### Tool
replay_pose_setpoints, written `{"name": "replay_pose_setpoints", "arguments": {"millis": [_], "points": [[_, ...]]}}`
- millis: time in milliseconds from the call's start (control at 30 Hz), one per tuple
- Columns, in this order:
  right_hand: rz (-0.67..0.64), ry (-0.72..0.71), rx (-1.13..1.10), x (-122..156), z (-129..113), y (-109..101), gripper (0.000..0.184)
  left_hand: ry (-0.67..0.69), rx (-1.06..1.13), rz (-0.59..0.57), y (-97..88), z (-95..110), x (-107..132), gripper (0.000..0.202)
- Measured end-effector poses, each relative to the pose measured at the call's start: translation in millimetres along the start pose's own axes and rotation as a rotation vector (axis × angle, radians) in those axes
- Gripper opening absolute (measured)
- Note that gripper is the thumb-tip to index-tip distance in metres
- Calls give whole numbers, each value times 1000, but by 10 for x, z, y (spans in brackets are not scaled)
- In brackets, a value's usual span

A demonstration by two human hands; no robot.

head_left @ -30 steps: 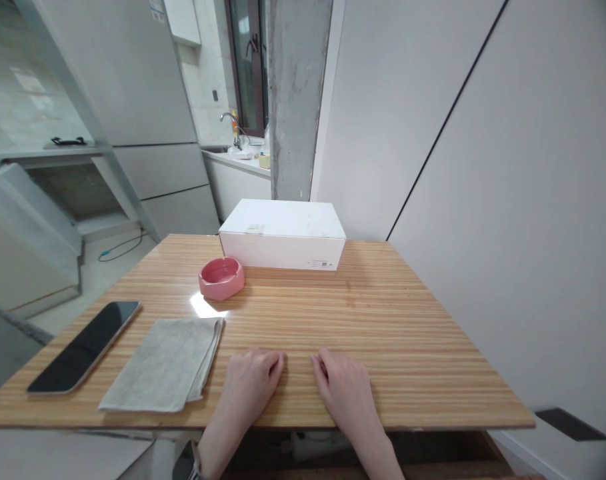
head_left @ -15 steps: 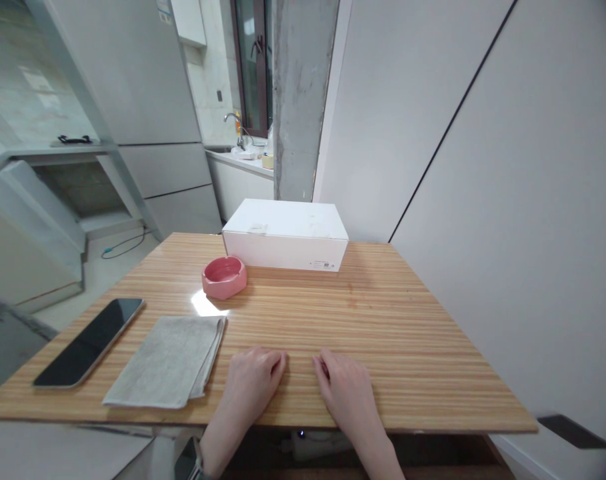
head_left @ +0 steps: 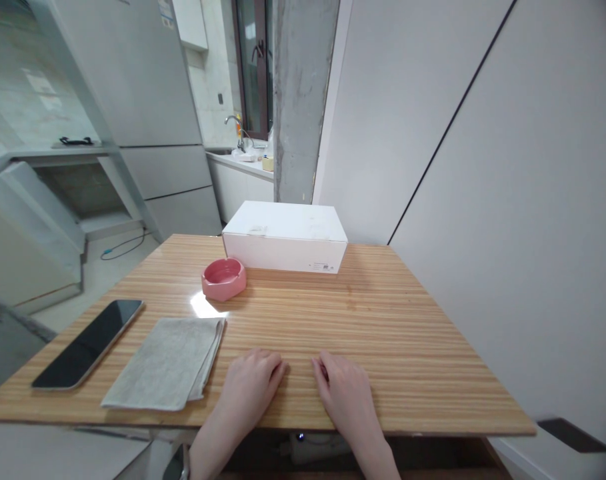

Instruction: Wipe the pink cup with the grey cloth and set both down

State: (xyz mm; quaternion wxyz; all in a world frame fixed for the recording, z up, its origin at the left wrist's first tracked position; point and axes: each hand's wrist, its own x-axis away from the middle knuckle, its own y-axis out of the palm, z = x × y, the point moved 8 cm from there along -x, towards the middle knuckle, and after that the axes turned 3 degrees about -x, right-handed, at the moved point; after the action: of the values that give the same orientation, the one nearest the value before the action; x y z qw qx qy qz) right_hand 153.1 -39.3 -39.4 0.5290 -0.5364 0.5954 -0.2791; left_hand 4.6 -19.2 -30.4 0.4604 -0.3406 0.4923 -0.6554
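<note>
My left hand (head_left: pixel 250 389) and my right hand (head_left: pixel 346 395) rest palm down, side by side, on the near edge of a striped wooden table (head_left: pixel 407 347). Their fingers lie flat and loosely curled, and neither holds anything. A folded grey cloth (head_left: pixel 167 361) lies just left of my left hand. Further left is a dark phone (head_left: pixel 89 343), face up. A pink ceramic dish (head_left: pixel 223 279) stands beyond the cloth. Behind it, at the far edge, sits a closed white box (head_left: pixel 285 237).
A white wall (head_left: pixel 507 200) runs close along the table's right side. A grey concrete pillar (head_left: pixel 303 100) stands behind the box. To the left are grey cabinets (head_left: pixel 147 120) and a counter with a tap (head_left: pixel 233 123).
Both hands stay where they were on the table edge. Only the camera has shifted slightly.
</note>
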Motion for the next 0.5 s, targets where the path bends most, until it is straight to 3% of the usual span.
{"name": "replay_pose_setpoints", "arguments": {"millis": [133, 167, 233, 300, 367, 400, 500], "points": [[9, 16, 3, 16, 7, -5, 26, 132, 502, -182, -254, -29, -6, 24], [10, 18, 2, 17, 8, -7, 26, 157, 670, -170, -385, -100, -58, 30], [8, 16, -4, 18, 6, -10, 26, 115, 878, 72, -728, -447, -245, 39], [7, 14, -16, 16, 1, -18, 25, -36, 815, 399, -994, -940, -430, 51], [11, 15, -25, 14, -5, -32, 25, -169, 550, 606, -1113, -1315, -586, 75], [16, 16, -28, 14, -7, -42, 25, -238, 440, 664, -1115, -1464, -654, 87], [28, 17, -34, 16, -17, -63, 26, -333, 336, 628, -943, -1720, -844, 99]]}}
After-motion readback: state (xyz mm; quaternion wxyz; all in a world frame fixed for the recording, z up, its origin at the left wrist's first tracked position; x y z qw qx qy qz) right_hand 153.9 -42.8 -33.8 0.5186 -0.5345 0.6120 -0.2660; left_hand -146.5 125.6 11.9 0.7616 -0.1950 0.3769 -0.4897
